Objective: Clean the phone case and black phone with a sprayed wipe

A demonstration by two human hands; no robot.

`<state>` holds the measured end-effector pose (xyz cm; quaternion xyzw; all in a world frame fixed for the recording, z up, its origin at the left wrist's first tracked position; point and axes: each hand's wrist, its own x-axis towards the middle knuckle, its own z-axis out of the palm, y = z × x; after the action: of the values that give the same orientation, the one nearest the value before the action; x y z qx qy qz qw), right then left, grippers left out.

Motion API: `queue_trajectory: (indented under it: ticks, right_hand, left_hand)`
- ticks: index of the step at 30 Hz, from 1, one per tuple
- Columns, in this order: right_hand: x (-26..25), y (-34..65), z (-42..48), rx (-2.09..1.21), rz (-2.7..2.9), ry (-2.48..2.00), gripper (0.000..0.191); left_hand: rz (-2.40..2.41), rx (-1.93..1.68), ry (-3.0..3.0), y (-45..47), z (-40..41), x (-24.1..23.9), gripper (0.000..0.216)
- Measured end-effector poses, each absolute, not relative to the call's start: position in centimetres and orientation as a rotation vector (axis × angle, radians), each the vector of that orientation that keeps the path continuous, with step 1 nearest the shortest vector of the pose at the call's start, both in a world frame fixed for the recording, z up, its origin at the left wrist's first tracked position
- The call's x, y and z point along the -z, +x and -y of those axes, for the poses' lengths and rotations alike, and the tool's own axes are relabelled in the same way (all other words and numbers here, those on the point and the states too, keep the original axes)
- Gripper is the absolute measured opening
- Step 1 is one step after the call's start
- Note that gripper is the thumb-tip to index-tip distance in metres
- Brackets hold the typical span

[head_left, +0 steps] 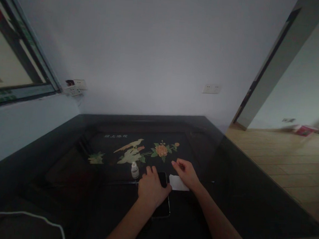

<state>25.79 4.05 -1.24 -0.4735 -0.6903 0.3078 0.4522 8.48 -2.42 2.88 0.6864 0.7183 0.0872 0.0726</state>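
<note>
A black phone [162, 203] lies flat on the dark glass-topped table [238, 198]. My left hand [151, 189] rests on top of the phone, fingers flat and pointing away from me. My right hand [186, 173] hovers just to the right of it, over a small white cloth or tissue [177, 183], fingers curled together in a loose pinch; what they hold, if anything, I cannot make out. A small clear bottle with a white cap [135, 170] stands upright just left of my left hand.
The tabletop carries a bird-and-flower inlay [138, 152] beyond the hands. Wall sockets [74, 87] sit at the left corner under a window. A doorway [259, 101] and wooden floor [282, 161] lie to the right. A dark bag with white trim [18, 226] is at bottom left.
</note>
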Motion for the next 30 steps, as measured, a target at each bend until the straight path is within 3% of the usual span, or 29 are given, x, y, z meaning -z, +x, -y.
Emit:
queue_trajectory:
  ticks: [21,30]
  right_hand:
    - [1.0,25.8,-4.0,-0.772,1.718,-1.180,0.048]
    - [1.1,25.9,-4.1,-0.749,1.723,-1.198,0.049]
  left_hand:
    - [-2.145,-0.276,2.064,8.2,2.6,-2.9,0.056]
    - [-2.107,-0.289,2.084,7.2,2.9,-2.9,0.066]
